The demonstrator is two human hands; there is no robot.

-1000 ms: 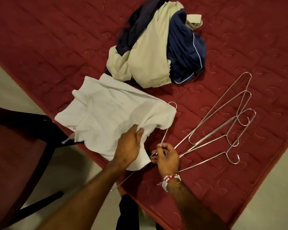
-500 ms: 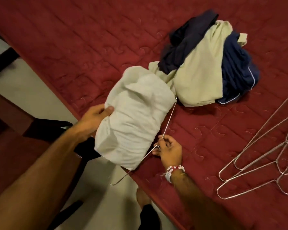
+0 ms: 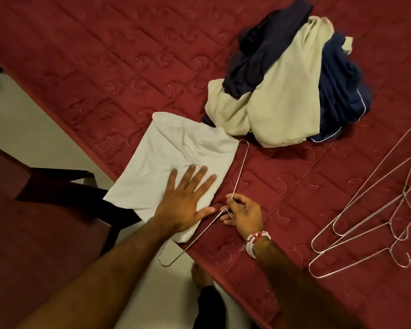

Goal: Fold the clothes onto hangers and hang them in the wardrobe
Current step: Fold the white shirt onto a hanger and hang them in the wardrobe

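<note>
Palm flat, fingers straight, your left grip (image 3: 185, 203) presses the one folded white garment (image 3: 176, 153) at the bed (image 3: 105, 55) edge. Your right grip (image 3: 243, 216) pinches the single wire hanger (image 3: 241, 167) alongside it. One clothes pile (image 3: 285, 96) sits at one o'clock, three spare hangers (image 3: 403, 195) at three.

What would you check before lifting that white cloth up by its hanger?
1. The white cloth lies folded flat: ok.
2. The left hand presses it down, fingers straight: ok.
3. The right hand pinches the hanger near its hook: ok.
4. The hanger lies wholly on the bed: not ok, one end juts past the edge.
5. The cloth is apart from the pile of clothes: cannot tell, its corner meets it.
</note>
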